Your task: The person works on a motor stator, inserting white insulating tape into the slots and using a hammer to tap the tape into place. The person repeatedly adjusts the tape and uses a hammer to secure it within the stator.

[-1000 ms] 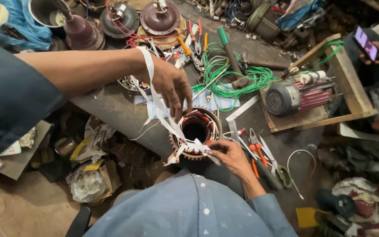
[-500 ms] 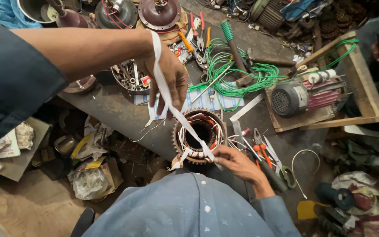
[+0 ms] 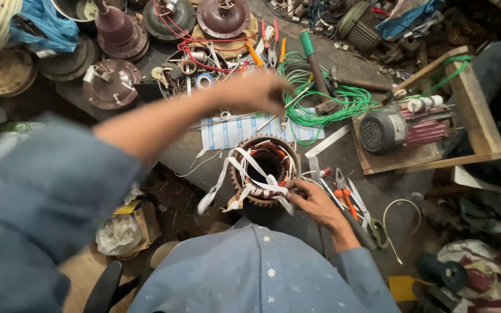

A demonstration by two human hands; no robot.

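White cloth tape (image 3: pixel 244 174) now lies slack in loops over the stator (image 3: pixel 265 170), where a moment ago you had a strand pulled taut up from the core. Your left hand (image 3: pixel 256 91) has let that strand go and swung out over the bench, toward the green wire (image 3: pixel 343 101) and the loose tools beside it. The hand is blurred by its motion, so I cannot tell for sure whether the fingers are closed on something small; they look bunched together with nothing visible between them.

Your right hand (image 3: pixel 314 200) has stayed at the near rim of the stator, fingers pinched on the tape where it crosses the toothed edge. That pinch is probably all that keeps the wrap from loosening, since the free end hangs off the left side of the core toward the bench edge.

The stator sits upright on the metal bench (image 3: pixel 198 153) right in front of you, partly on a striped sheet of paper (image 3: pixel 227 130). Pliers with orange handles (image 3: pixel 343 191) lie just beside your right hand. A small grey motor (image 3: pixel 384 130) rests in the wooden tray (image 3: pixel 476 104), well apart.
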